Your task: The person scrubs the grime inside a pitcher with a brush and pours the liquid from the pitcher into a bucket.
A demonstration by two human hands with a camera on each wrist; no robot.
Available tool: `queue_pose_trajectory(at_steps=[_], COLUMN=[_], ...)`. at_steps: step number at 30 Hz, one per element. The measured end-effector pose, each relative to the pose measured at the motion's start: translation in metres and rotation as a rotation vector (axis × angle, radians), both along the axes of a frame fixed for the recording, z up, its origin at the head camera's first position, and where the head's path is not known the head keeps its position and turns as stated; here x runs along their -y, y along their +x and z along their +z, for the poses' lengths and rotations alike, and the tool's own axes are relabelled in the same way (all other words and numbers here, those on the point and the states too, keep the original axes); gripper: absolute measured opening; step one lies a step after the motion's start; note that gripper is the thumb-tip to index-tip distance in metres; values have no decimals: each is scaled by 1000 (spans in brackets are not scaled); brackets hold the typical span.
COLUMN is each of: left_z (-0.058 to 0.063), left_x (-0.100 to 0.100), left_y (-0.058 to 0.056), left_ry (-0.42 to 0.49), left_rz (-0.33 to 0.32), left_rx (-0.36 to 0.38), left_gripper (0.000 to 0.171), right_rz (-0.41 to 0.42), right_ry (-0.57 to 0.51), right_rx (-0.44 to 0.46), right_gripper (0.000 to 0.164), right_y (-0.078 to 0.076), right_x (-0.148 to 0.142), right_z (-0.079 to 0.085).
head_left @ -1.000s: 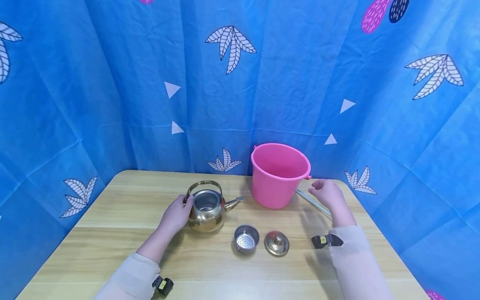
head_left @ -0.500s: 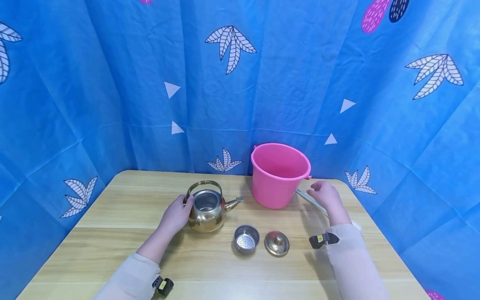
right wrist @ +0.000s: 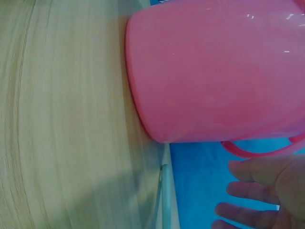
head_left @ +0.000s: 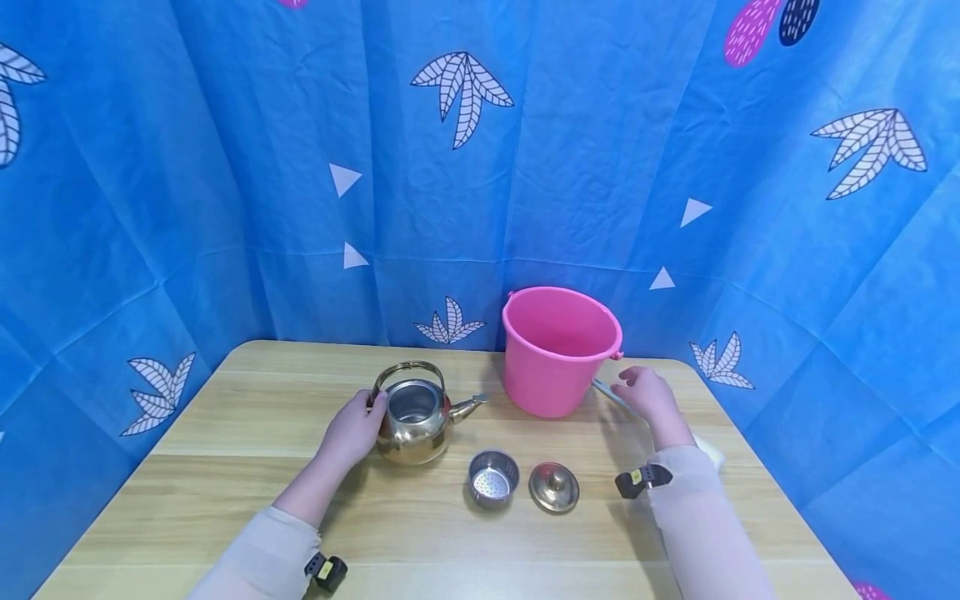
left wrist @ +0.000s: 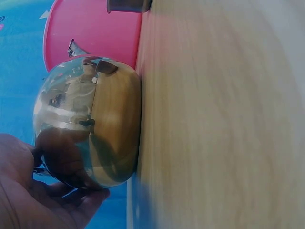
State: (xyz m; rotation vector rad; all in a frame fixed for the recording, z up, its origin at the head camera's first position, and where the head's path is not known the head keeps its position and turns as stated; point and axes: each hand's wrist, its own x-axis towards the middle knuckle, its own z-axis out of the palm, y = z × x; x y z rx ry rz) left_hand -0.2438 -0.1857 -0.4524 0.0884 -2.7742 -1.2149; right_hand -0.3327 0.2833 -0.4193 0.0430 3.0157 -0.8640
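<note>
Kettle (head_left: pixel 411 446), lidless: upright on table (head_left: pixel 225 475), left of bucket (head_left: pixel 547 383); is gripped at its side by left hand's (head_left: pixel 358 429) curled fingers; best held steady. Pale rod (head_left: pixel 611 393): beside bucket, near right hand (head_left: pixel 651 400); fingers spread, nothing held; best pinched squarely.

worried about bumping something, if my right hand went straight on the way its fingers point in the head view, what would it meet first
Probably the pink bucket: the fingers of the right hand point toward its side. Depth is unclear, so the pale rod lying beside it could come first.
</note>
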Motion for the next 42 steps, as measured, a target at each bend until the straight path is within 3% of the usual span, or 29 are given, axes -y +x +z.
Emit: queue_pose_trajectory(at_steps=[19, 34, 42], left_z=[0, 0, 0], left_x=[1, 1, 0], left_y=[0, -1, -2], left_ry=[-7, -1, 6], left_rz=[1, 0, 4], left_rx=[3, 7, 7], left_gripper=[49, 48, 49], right_rz=[4, -54, -45], right_ry=[-12, -95, -79], right_rx=[25, 124, 109], right_gripper=[49, 49, 48], right_y=[-9, -12, -12], right_x=[-2, -1, 1], right_z=[-18, -27, -29])
